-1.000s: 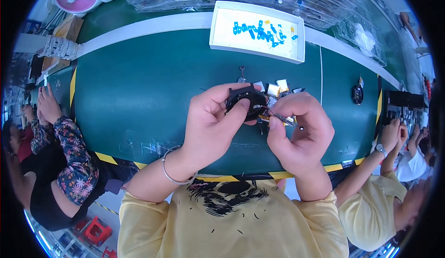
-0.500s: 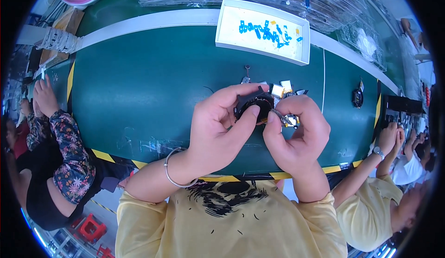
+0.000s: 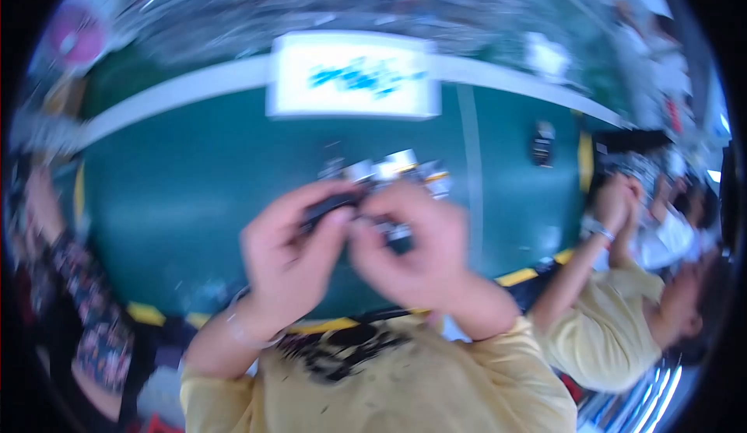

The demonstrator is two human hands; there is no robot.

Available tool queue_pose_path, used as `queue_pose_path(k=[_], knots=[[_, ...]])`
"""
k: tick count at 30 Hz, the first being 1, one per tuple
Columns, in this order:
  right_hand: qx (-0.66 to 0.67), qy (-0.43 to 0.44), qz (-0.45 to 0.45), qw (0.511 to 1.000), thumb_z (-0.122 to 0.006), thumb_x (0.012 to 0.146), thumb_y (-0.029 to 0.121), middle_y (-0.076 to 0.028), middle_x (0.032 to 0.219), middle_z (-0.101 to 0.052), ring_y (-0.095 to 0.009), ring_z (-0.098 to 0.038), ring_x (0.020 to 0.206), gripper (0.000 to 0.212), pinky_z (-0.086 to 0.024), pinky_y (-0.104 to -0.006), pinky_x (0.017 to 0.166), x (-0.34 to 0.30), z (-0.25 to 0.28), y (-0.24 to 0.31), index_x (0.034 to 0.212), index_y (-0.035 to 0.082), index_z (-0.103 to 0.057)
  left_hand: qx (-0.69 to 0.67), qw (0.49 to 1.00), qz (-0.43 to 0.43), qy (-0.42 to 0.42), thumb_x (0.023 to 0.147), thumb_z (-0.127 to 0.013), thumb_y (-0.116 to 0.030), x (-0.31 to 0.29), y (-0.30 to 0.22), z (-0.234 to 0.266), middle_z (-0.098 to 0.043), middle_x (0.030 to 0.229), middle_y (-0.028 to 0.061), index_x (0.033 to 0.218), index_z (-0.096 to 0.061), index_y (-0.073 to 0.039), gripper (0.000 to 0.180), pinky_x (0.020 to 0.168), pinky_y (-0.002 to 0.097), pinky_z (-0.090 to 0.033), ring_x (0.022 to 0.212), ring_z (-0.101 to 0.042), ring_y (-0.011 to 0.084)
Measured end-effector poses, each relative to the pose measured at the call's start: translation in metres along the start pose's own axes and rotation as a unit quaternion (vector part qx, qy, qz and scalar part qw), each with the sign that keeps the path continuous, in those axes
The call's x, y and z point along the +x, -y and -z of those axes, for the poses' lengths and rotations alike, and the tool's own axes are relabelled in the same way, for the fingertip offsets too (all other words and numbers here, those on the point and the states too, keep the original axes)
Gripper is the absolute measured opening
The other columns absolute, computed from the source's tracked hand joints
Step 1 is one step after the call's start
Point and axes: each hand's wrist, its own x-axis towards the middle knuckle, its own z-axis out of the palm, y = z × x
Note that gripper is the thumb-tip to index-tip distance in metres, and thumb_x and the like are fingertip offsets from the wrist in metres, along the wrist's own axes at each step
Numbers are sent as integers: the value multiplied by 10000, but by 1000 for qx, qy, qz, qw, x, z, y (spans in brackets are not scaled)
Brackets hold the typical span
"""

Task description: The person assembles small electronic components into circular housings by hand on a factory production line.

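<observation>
Pinching the black case (image 3: pixel 320 211) between thumb and fingers, the left hand (image 3: pixel 289 248) grasps it above the table (image 3: pixel 194 184); the right hand (image 3: pixel 424 242) has its fingertips bunched at the case's right end, though blur hides whether they grasp anything. Close two-handed work on the case seems in hand, calling next for a steady left grip and fine right fingertips. Silver packs (image 3: pixel 400 161) lie just beyond both grips.

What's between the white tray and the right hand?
Head view: a loose cluster of small silvery parts on the green tabletop lies between the white tray and the right hand. Motion blur hides their exact type.
</observation>
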Motion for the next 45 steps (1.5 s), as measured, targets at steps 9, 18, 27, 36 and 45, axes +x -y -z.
queue_pose_path(k=[9,18,27,36,45], knots=[[-8,6,28,1000,-582,726,58,-92,699,-488,-289,-515,638,137,-395,-383,560,-10,-11,-7,805,47,-471,64,996,30,-57,852,-460,46,-16,15,19,-569,1019,123,1041,-519,65,199,797,257,-447,902,-557,141],[-21,26,35,999,-577,727,66,-103,712,-496,-290,-524,648,147,-406,-387,560,-4,3,-12,816,28,-466,71,997,1,-23,873,-461,-1,-2,16,13,-567,912,71,1027,-509,38,166,740,216,-434,815,-536,99],[21,53,1,998,-590,729,72,-103,682,-489,-291,-522,631,154,-384,-392,531,-5,5,-7,783,48,-447,28,999,44,9,848,-510,-41,2,9,23,-569,864,66,956,-524,17,123,667,193,-420,739,-531,89],[-95,-70,105,987,-637,714,72,-88,770,-542,-254,-564,683,172,-462,-334,589,-7,-3,-5,863,44,-556,-10,997,79,-2,862,-500,-49,-2,1,19,-581,912,79,1021,-537,37,184,711,229,-476,812,-568,115],[-120,-57,170,976,-651,677,53,-80,769,-534,-238,-559,676,175,-465,-321,583,-7,-5,-15,815,38,-544,-122,977,166,-55,853,-503,-22,1,-12,6,-581,915,84,1024,-524,40,182,679,210,-492,785,-576,109]])
